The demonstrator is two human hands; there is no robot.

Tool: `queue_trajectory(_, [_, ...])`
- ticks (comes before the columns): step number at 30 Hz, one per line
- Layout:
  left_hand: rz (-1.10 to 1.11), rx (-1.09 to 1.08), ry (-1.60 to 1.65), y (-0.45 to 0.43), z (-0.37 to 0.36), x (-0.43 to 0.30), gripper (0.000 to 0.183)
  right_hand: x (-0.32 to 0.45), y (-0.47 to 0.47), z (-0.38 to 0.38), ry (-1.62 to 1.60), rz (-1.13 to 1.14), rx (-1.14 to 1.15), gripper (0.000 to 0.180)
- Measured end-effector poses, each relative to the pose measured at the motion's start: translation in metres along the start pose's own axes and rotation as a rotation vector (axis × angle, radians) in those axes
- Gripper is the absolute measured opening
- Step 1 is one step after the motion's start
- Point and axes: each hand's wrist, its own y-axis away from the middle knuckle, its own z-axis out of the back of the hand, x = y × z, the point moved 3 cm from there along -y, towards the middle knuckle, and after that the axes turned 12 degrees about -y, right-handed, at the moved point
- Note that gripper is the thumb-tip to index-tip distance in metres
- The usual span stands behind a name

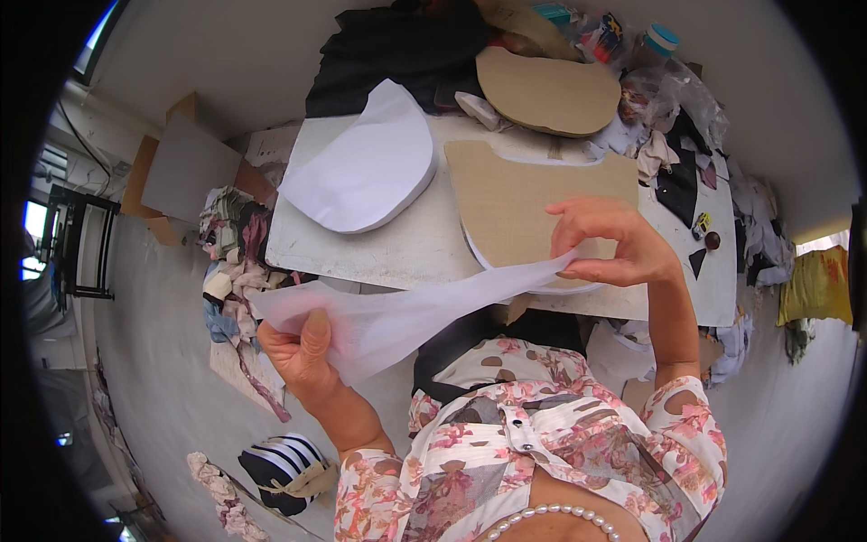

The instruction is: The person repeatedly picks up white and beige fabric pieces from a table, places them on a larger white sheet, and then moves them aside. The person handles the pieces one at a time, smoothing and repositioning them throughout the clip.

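Observation:
A thin, translucent white fabric piece (406,311) is stretched between my two hands, over the table's near edge. My left hand (305,349) grips its wide end, thumb on top. With thumb and fingers, my right hand (606,244) pinches the narrow end. Beneath the right hand lies a tan curved panel (535,210) with a notch at its far side and white layers showing under its edge. To its left rests a thick stack of white curved pieces (372,166). Another stack topped by a tan piece (548,91) sits at the back.
Black fabric (399,57) covers the white table's (352,261) far left. Plastic bags (677,101) and a blue-lidded jar (660,40) crowd the far right. Scraps (237,230) heap beside the table's left edge. A striped stool cushion (288,471) is low on the left.

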Motion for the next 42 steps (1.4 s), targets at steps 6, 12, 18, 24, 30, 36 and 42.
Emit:
queue_trajectory(6, [0.214, 0.258, 0.027, -0.032, -0.071, 0.054, 0.015, 0.001, 0.065, 0.044, -0.307, -0.178, -0.564, 0.017])
queue_trajectory(12, [0.308, 0.377, 0.027, -0.041, -0.125, 0.124, 0.021, -0.052, 0.098, 0.065, -0.262, -0.324, -0.815, 0.024])
queue_trajectory(18, [0.255, 0.383, -0.258, -0.058, -0.147, 0.152, 0.021, -0.086, 0.108, 0.071, -0.213, -0.387, -0.898, 0.019])
queue_trajectory(24, [0.054, 0.229, -0.621, -0.069, -0.156, 0.167, 0.025, -0.114, 0.115, 0.076, 0.093, -0.337, -0.969, 0.029])
queue_trajectory(30, [0.025, 0.22, -0.799, -0.073, -0.157, 0.17, 0.023, -0.117, 0.11, 0.073, 0.346, -0.42, -1.0, 0.041])
queue_trajectory(36, [0.008, 0.229, -0.768, -0.074, -0.158, 0.171, 0.023, -0.111, 0.105, 0.071, 0.466, -0.427, -1.005, 0.043])
queue_trajectory(42, [0.023, 0.251, -0.718, -0.078, -0.153, 0.176, 0.022, -0.093, 0.097, 0.065, 0.797, -0.418, -0.98, 0.055])
